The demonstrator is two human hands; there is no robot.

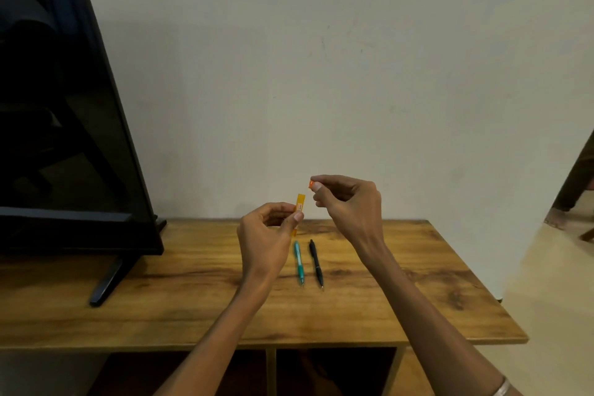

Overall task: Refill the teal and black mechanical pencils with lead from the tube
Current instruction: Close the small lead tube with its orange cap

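Left hand: fingers pinch the open tube, frame centre.
Right hand: fingers pinch the cap.
Risk: tilting the tube may spill lead.

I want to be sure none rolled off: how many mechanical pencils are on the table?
2: the teal pencil and the black pencil lie side by side on the wooden table, teal on the left. None looks hidden.
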